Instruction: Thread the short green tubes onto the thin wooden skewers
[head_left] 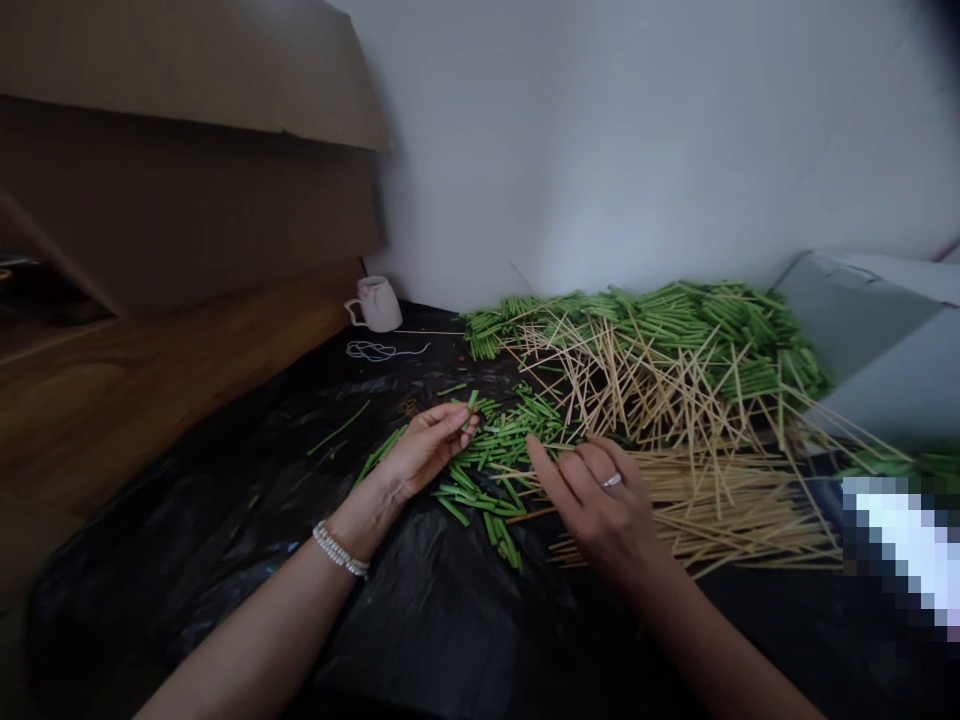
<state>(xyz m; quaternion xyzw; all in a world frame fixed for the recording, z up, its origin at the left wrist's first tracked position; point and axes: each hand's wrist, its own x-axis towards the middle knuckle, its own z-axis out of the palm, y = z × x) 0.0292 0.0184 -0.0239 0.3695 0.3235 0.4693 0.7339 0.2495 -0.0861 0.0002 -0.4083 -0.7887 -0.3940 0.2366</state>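
Note:
My left hand (431, 440) is closed in a pinch on a short piece of green stem (472, 400), its tip poking up above the thumb. Several cut green stem pieces (480, 445) lie loose in a pile under and beside it. My right hand (600, 500), with a ring on one finger, hovers palm down at the left end of the thin wooden sticks (735, 510). Its index finger reaches out toward the cut pieces, apart from the other bent fingers. The thumb is hidden, and I see nothing held there.
Black plastic sheeting (420, 630) covers the work surface. Behind lie bundled green stems (705, 320) with more sticks scattered over them, against a white wall (600, 150). A mug (379, 305) and a loop of white string (371, 350) are at back left, near a cardboard box (187, 190). A pale box (885, 350) stands right.

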